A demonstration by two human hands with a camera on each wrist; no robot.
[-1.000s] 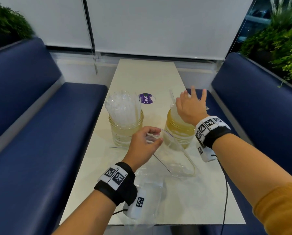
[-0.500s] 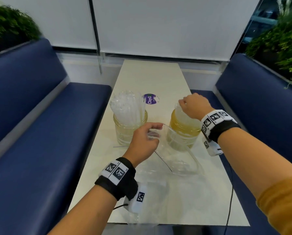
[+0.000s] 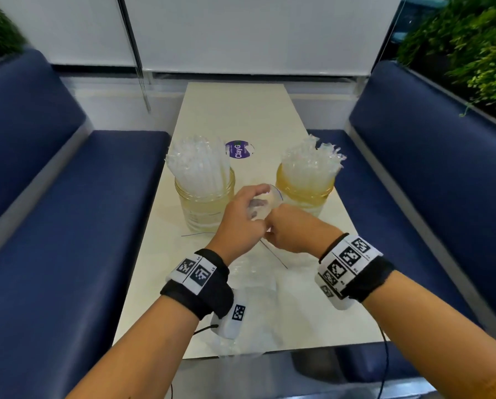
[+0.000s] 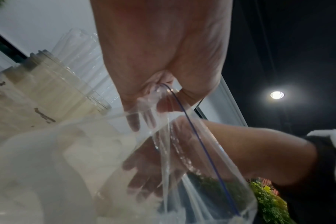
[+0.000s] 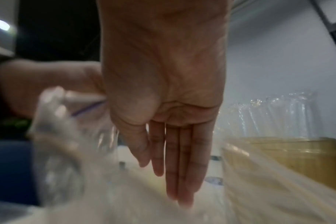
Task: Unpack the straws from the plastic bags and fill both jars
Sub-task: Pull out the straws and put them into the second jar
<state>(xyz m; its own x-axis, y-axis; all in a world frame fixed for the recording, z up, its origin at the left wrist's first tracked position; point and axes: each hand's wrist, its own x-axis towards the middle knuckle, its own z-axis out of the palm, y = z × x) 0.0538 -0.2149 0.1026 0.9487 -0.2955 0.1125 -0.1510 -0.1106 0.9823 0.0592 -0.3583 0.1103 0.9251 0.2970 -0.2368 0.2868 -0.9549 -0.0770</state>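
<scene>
Two glass jars stand mid-table, the left jar (image 3: 205,197) and the amber-tinted right jar (image 3: 304,194), each packed with clear straws (image 3: 310,162) standing upright. In front of them my left hand (image 3: 238,223) pinches the rim of a clear zip bag (image 3: 262,207) with a blue seal line, holding it up. My right hand (image 3: 292,234) is right beside it, fingers (image 5: 180,166) straight and pointing down at the table. In the left wrist view those fingers show through the bag (image 4: 192,166) film. The bag looks empty of straws.
Another crumpled clear bag (image 3: 255,309) lies at the near edge of the white table (image 3: 241,116). A purple round sticker (image 3: 239,149) sits behind the jars. Blue benches (image 3: 68,226) flank both sides; plants stand behind them. A thin cable hangs off my right wrist.
My right hand has left the top of the right jar and dropped down next to my left hand at the bag. The right jar's straws now stand uncovered. My left hand kept its hold.
</scene>
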